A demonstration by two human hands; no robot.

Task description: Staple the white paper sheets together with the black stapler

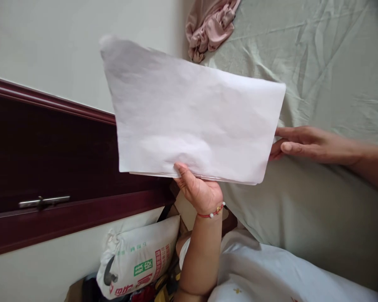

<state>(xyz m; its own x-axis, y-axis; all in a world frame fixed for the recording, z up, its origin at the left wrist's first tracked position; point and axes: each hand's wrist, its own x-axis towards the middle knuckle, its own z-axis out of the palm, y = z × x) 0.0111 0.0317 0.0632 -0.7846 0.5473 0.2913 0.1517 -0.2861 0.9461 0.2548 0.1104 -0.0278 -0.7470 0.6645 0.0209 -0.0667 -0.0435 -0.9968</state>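
Observation:
A stack of white paper sheets is held up in the middle of the view, its far left corner curling upward. My left hand grips the stack's near edge, thumb on top and the other fingers hidden underneath. A red cord bracelet with small beads circles that wrist. Beside the stack's right edge is my right hand, fingers stretched out and apart, with some fingertips partly behind the paper. Whether those fingertips touch the sheets I cannot tell.
A bed with a wrinkled grey-green sheet fills the right side. Crumpled pink cloth lies at its far edge by the white wall. To the left is a dark red wooden door with a metal handle. Below it stands a printed white sack.

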